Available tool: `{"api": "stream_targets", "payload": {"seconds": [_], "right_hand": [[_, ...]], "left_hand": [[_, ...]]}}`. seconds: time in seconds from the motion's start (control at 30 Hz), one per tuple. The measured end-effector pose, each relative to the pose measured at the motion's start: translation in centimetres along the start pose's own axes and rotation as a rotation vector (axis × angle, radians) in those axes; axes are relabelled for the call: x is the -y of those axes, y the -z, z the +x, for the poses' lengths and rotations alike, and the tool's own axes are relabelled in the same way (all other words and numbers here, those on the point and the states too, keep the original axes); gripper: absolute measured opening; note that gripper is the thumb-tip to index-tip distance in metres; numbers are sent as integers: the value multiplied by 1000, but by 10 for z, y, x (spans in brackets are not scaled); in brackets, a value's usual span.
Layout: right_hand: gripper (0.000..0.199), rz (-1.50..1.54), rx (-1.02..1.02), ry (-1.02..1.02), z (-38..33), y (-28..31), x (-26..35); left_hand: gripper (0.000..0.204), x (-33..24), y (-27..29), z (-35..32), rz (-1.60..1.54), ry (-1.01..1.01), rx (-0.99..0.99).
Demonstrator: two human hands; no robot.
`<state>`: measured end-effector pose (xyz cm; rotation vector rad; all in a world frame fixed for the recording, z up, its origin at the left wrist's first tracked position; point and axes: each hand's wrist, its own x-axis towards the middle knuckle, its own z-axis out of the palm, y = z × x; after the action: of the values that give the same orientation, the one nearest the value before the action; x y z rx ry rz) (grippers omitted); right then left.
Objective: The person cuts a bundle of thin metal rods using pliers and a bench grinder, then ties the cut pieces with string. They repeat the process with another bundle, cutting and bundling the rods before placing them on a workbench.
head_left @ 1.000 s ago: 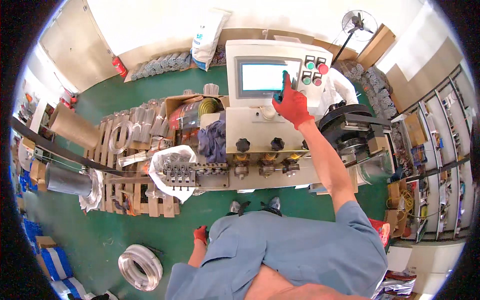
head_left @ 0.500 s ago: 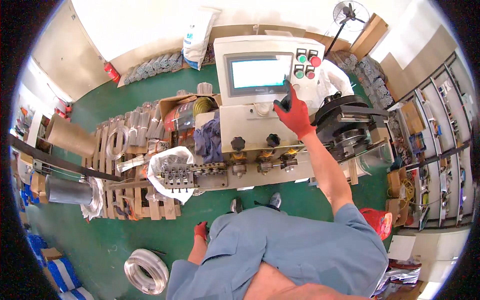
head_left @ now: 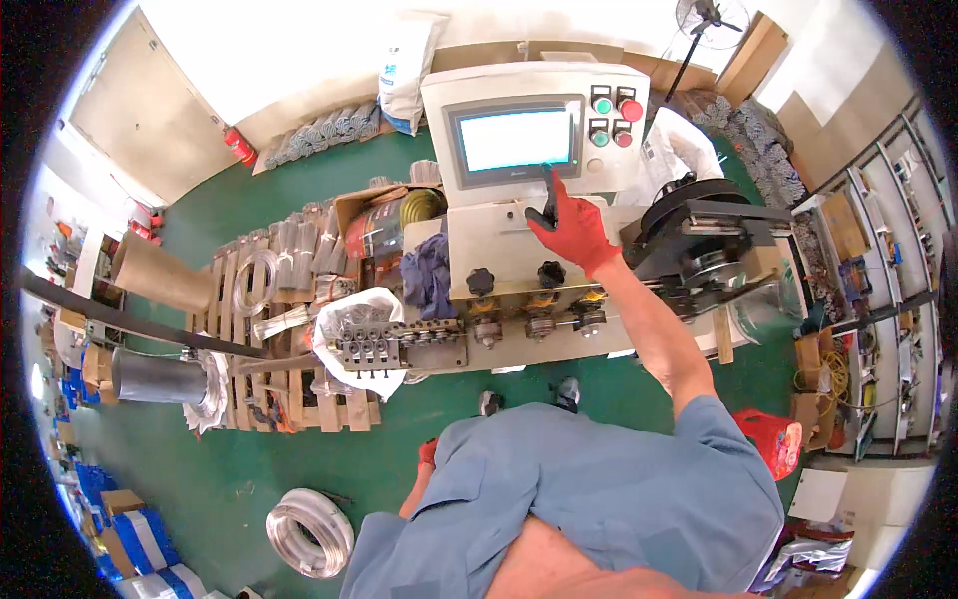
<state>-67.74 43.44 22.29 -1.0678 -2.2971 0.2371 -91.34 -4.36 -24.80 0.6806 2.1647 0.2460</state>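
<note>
My right hand (head_left: 571, 232), in a red glove with a dark palm, reaches up to the touchscreen (head_left: 516, 138) of a machine. Its index finger is stretched out, with the tip at the screen's lower right part; the thumb stands apart and the hand holds nothing. The screen is lit pale and sits in a cream control panel (head_left: 439, 100). Right of it are green buttons (head_left: 601, 106) and red buttons (head_left: 631, 110). Low at my side, my left hand (head_left: 427, 452) wears a red glove; my clothing partly hides it and its fingers cannot be made out.
Below the panel run black knobs (head_left: 481, 282) and a row of straightening rollers (head_left: 399, 344). A black wheel assembly (head_left: 699, 235) stands right. Pallets (head_left: 299, 394) with wire bundles lie left, and a wire coil (head_left: 309, 532) rests on the green floor. Shelving (head_left: 878, 299) lines the right.
My right fingertip has moved left from the screen's right edge to its lower right part. The whole view has shifted slightly. My left hand stays low at my side.
</note>
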Motion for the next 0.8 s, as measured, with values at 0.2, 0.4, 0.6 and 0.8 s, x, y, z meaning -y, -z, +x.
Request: {"api": "stream_targets", "payload": {"seconds": [0.2,0.4,0.6,0.8], "right_hand": [[86,-1,3,45,10,-4,13],[85,4,-9,95,18,-10,14],[85,11,-11,84,24,-14,12],[85,18,11,68,29,-9,19]], "left_hand": [[33,19,-7,-4,488,-300,38],[32,28,3,-21,1,-462,-66],[21,8,12,-53,-619,-388,-73],[25,9,1,-48,-686,-119,-69]]}}
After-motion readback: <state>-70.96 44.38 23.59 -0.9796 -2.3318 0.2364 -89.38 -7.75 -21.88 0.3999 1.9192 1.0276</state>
